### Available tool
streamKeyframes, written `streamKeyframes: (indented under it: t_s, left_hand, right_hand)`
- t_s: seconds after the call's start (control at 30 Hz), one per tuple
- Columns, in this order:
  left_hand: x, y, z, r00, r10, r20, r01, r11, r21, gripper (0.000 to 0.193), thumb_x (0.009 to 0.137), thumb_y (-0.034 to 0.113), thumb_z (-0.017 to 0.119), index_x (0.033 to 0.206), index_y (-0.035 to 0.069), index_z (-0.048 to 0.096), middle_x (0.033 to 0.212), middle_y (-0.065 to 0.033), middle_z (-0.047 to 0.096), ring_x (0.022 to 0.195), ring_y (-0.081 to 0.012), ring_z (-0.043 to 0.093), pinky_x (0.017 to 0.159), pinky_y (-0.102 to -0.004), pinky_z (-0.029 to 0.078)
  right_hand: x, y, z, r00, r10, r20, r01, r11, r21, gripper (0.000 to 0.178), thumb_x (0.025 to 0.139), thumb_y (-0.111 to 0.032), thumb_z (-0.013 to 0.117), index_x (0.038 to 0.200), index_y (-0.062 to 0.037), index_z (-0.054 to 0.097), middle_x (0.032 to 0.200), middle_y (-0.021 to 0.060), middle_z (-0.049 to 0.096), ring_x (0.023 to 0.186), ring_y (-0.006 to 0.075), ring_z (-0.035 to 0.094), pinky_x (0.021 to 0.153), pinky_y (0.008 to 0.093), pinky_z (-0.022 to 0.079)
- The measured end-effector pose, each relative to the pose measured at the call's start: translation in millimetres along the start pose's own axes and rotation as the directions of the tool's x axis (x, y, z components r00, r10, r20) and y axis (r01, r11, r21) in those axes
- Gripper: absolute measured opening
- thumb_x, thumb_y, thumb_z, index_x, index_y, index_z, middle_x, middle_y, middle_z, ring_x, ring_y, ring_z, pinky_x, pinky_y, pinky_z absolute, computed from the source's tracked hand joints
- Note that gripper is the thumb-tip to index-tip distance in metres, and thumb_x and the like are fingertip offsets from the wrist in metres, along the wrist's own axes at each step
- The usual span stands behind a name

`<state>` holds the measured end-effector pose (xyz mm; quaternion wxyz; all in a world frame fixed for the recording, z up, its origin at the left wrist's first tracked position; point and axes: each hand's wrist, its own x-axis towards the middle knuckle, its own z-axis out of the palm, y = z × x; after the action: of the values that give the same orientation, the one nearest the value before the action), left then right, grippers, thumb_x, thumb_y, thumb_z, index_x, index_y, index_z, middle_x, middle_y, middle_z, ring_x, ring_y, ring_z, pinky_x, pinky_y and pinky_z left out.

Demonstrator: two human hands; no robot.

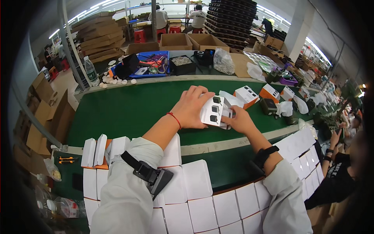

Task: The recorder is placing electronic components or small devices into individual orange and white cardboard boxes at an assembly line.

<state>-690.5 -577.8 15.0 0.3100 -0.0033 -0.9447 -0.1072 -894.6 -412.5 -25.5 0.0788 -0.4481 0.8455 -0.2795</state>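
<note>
One white printed box (214, 110), head view: tilts over the green desk (117, 109), gripped from two sides.
Left hand (193, 107): wraps around the box's left side, fingers curled over it.
Right hand (239, 120): pinches at the box's right end, fingertips partly hidden.
Orange-and-white boxes (246, 96): stand to the right, near a dark case (269, 106).
Plain white boxes (201, 215): lie packed in rows on the near side.

from the head, a fisheye looks down and ahead, close above left hand (191, 107), right hand (241, 121) and green worktop (120, 107).
</note>
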Motion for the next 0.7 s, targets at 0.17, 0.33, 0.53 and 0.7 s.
streamKeyframes:
  t_s: [0.17,0.33,0.53,0.7]
  left_hand:
    - [1.8,-4.0,0.1,0.998,0.045,-0.035,-0.047,0.997,-0.055,0.099,0.049,0.03,0.095,0.136,0.008,0.054,0.129,-0.013,0.05,0.123,-0.0351,0.048,0.104,-0.0452,0.042]
    - [1.3,-5.1,1.9,0.999,0.034,-0.028,-0.036,0.997,-0.075,0.1,0.048,0.03,0.095,0.136,0.008,0.054,0.129,-0.0137,0.051,0.121,-0.0359,0.049,0.105,-0.0452,0.042]
    - [0.9,-5.4,2.4,0.999,0.038,-0.034,-0.041,0.997,-0.068,0.1,0.048,0.03,0.095,0.136,0.007,0.054,0.128,-0.014,0.051,0.121,-0.036,0.049,0.106,-0.0456,0.042]
    - [1.3,-6.5,1.1,0.999,0.017,-0.027,-0.019,0.997,-0.077,0.101,0.048,0.029,0.095,0.136,0.006,0.053,0.129,-0.0142,0.051,0.122,-0.0359,0.049,0.106,-0.0446,0.043]
  right_hand:
    - [2.0,6.4,5.1,0.995,0.019,0.098,-0.051,0.941,0.336,0.092,0.068,-0.048,0.091,0.132,0.006,0.053,0.121,0.022,0.065,0.108,0.0284,0.065,0.093,0.0375,0.052]
    - [0.4,1.7,0.3,0.992,0.063,0.106,-0.093,0.945,0.312,0.088,0.065,-0.046,0.094,0.127,0.003,0.055,0.118,0.0211,0.065,0.105,0.0258,0.065,0.09,0.0359,0.053]
    - [-2.1,-0.1,-4.7,0.992,0.08,0.094,-0.103,0.957,0.27,0.087,0.064,-0.046,0.094,0.126,0.0017,0.056,0.115,0.0197,0.067,0.1,0.0236,0.067,0.084,0.0345,0.055]
    - [-0.6,0.8,-6.1,0.995,0.094,0.037,-0.101,0.936,0.336,0.073,0.067,-0.043,0.093,0.116,0.0022,0.064,0.102,0.0154,0.071,0.089,0.0203,0.068,0.08,0.033,0.055]
